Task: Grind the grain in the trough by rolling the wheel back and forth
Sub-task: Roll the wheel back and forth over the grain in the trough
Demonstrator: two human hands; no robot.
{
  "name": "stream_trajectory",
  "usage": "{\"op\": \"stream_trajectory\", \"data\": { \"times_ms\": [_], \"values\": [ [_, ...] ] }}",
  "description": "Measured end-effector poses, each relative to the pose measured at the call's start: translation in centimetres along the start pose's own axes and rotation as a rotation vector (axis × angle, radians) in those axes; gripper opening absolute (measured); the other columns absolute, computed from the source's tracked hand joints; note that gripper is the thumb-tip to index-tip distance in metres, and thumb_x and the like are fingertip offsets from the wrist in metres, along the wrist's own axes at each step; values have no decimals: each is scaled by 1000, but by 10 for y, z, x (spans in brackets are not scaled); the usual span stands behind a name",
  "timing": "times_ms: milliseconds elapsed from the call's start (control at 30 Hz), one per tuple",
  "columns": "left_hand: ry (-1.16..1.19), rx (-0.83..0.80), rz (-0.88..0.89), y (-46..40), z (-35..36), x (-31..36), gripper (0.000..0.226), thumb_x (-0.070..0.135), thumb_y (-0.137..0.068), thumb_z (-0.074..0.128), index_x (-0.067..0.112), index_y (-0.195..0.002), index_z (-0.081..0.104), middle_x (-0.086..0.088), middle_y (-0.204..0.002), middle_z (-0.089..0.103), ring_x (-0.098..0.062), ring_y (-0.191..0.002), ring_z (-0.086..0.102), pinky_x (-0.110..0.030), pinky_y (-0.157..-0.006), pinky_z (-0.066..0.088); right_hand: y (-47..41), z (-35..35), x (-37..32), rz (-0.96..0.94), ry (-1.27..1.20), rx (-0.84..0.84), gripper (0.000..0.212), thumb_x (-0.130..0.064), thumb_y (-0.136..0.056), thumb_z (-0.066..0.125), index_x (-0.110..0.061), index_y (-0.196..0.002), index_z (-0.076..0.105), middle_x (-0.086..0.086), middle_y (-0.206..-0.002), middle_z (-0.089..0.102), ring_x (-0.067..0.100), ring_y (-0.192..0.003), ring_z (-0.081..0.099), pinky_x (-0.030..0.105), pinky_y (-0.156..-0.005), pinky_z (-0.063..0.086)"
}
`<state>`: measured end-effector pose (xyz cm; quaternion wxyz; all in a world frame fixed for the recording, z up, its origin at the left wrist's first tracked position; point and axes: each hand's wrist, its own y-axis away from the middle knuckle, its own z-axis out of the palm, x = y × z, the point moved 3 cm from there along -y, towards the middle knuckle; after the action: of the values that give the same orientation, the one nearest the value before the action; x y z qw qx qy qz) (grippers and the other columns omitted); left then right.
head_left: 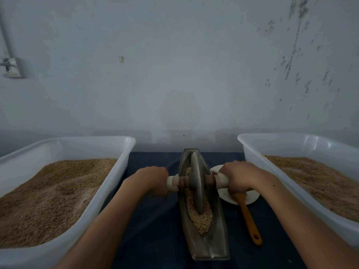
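Grain workroom: two grain-filled tubs (120, 152)

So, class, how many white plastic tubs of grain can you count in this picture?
2. One white tub sits left of the trough, beside the left arm; the other tub sits on the right. Neither is fully in frame; more could lie outside it.

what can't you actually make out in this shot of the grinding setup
Head view only:
- Head of the orange brush: covered by the right hand.
- White plate: mostly behind that hand and the axle handle.
- Left hand fingers: curled out of sight, motion-blurred.
- Two white tubs: outer ends cut off by the frame edges.
- Wheel rim: its lowest part sits buried in the grain.
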<state>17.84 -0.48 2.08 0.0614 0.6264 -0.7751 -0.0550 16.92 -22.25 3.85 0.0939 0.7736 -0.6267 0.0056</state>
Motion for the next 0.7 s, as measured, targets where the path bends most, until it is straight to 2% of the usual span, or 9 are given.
{"op": "stream_trajectory", "data": {
  "times_ms": [100, 167, 267, 333, 467, 533, 600, 700],
  "values": [
    [-6, 64, -6, 0, 0, 0, 31, 26, -80, 70, 17, -108, 59, 1, -94, 60, -18, -87, 58, -32, -82, 48, 0, 1, 0, 7, -12, 15, 30, -19, -83, 65, -22, -112, 59, -4, -87, 56, 15, -86, 58, 28, -76, 48],
    [-60, 180, -2, 0, -2, 3, 25, 26, -82, 66, 18, -104, 58, 2, -92, 59, -17, -86, 57, -30, -76, 45, -2, 3, 1, 11, -27, 61, 25, -17, -85, 63, -24, -108, 58, -4, -89, 57, 14, -83, 56, 27, -74, 45],
    [-108, 371, -6, 0, -3, 5, 17, 25, -87, 59, 19, -103, 57, -1, -101, 63, -20, -93, 61, -31, -75, 43, -3, 6, 1, 11, -26, 255, 14, -14, -87, 57, -26, -91, 50, -1, -98, 63, 17, -86, 58, 29, -74, 45],
    [-101, 416, -13, -1, -1, 6, 17, 26, -89, 57, 19, -103, 56, -2, -103, 63, -21, -94, 60, -31, -77, 44, -4, 8, -1, 10, -31, 355, 15, -14, -88, 55, -27, -87, 47, -1, -99, 63, 19, -90, 59, 32, -78, 48],
    [-103, 373, -12, -1, -1, 4, 18, 24, -88, 58, 18, -105, 57, -2, -103, 63, -21, -95, 60, -32, -81, 47, -5, 7, -1, 5, -24, 353, 13, -14, -88, 55, -26, -91, 52, -1, -99, 64, 20, -91, 60, 34, -80, 50],
    [-100, 293, -1, -1, -1, 3, 21, 24, -86, 61, 17, -106, 58, -2, -102, 63, -20, -93, 61, -32, -81, 48, -5, 5, 0, 1, -22, 251, 16, -15, -86, 58, -26, -97, 56, -1, -97, 63, 18, -89, 60, 32, -78, 49],
    [-77, 189, 5, -1, -2, 3, 26, 25, -83, 65, 17, -107, 58, -1, -99, 62, -19, -90, 60, -30, -77, 47, -3, 3, 1, -11, -18, 121, 19, -16, -84, 62, -27, -98, 55, -5, -85, 58, 15, -81, 57, 28, -71, 45],
    [-26, 23, 19, 0, -1, 1, 35, 25, -80, 70, 16, -112, 58, -3, -105, 63, -19, -95, 60, -30, -82, 48, -1, 1, 1, -15, -23, -7, 21, -18, -82, 65, -26, -100, 57, -7, -78, 52, 13, -79, 57, 26, -68, 44]
  ]
}}
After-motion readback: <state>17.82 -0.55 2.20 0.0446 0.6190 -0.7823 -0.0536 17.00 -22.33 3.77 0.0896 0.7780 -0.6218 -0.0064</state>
